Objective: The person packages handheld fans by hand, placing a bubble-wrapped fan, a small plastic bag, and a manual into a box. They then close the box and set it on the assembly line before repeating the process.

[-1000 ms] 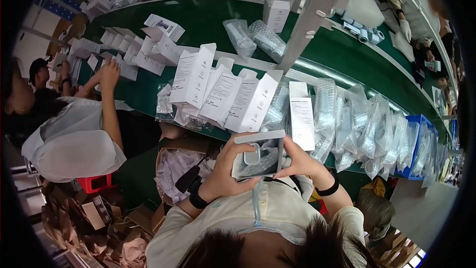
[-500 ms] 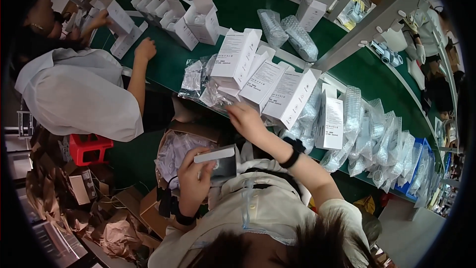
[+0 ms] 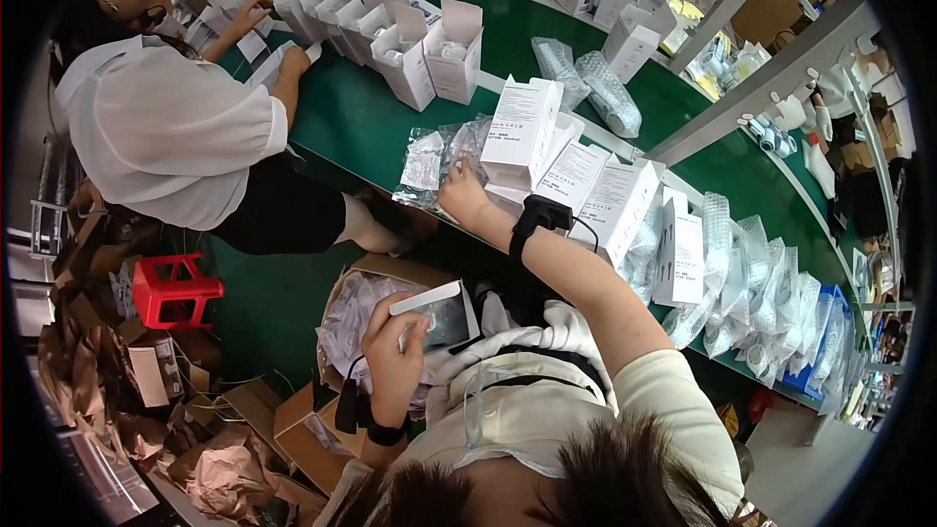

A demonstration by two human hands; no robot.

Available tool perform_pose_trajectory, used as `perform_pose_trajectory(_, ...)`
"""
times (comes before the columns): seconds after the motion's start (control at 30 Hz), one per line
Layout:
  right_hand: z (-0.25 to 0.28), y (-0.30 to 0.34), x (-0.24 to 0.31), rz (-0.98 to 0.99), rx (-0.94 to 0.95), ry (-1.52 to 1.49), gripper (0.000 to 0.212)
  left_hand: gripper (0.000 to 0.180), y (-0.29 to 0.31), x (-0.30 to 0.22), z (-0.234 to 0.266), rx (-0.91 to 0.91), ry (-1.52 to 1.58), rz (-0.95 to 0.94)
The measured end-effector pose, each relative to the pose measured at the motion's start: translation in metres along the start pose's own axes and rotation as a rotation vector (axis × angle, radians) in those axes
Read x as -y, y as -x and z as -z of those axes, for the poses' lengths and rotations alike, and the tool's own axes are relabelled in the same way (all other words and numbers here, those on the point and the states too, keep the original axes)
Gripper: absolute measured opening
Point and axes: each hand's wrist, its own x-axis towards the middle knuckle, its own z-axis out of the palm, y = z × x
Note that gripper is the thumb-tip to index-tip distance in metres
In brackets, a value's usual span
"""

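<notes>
My left hand (image 3: 390,359) grips an open white carton (image 3: 468,320) in front of my waist, its mouth tilted toward me and something greyish and clear showing inside. On the green table's near edge, my right hand (image 3: 463,197) has its curled fingers on a clear plastic bag (image 3: 461,142), apparently pinching it; the fingertips are partly hidden. Beside it lies another clear bag with a white slip (image 3: 423,162) in it. Just right of that hand, printed white boxes (image 3: 522,127) lean against one another.
Open filled boxes (image 3: 402,73) stand in a row at the back left. Bubble-wrapped items (image 3: 717,263) crowd the right side by a blue bin (image 3: 830,332). A co-worker (image 3: 171,132) works at the left. Below are a red stool (image 3: 176,291) and a carton of plastic bags (image 3: 337,327).
The view has shifted, and the table things sit further right. My right hand has moved left along the plastic bags. The left hand still holds the carton. The co-worker's hands have moved.
</notes>
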Motion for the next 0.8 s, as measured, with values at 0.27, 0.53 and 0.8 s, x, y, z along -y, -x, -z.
perform_pose_trajectory(0.27,0.000,-0.001,-0.011,-0.054,-0.220,-0.039,0.021,0.006,-0.006,0.004,-0.008,-0.002,0.133,-0.015)
perform_pose_trajectory(0.53,0.055,0.008,-0.030,-0.441,-0.693,-0.817,0.018,0.007,-0.019,0.002,-0.013,0.021,0.132,-0.050)
perform_pose_trajectory(0.8,0.108,0.139,-0.111,-0.817,-1.111,-1.887,0.022,0.008,-0.053,-0.052,-0.032,0.187,0.253,-0.115)
